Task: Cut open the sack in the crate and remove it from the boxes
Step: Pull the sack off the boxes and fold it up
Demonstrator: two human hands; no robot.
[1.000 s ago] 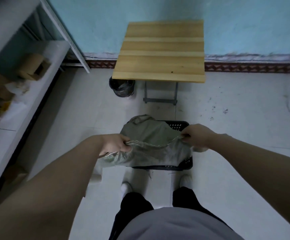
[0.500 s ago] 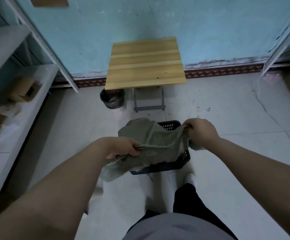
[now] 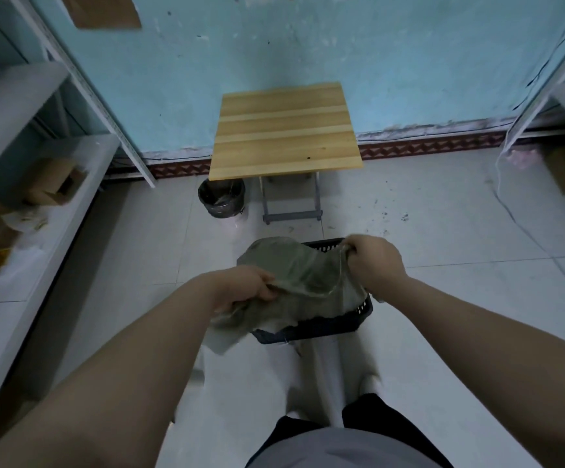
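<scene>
Both hands are clamped on cloth: the left hand (image 3: 253, 284) is closed around the near-left edge of the sack (image 3: 303, 285), and the right hand (image 3: 374, 261) is fisted on its far-right corner, held a little higher. Between them the sack is a drab olive-grey, limp and wrinkled, bulging up in a hump at the far-left side, with a loose flap hanging down past the left hand toward the floor. It drapes over the black slatted crate (image 3: 348, 324), which sits on the pale tiled floor (image 3: 443, 298); whatever lies inside the crate is hidden by the fabric. Beyond the crate stands a small wooden worktop (image 3: 284, 130) on a metal frame against the turquoise wall, a dark bin (image 3: 222, 201) just beside its left leg. Grey shelving (image 3: 48, 211) with cardboard boxes runs along the left.
</scene>
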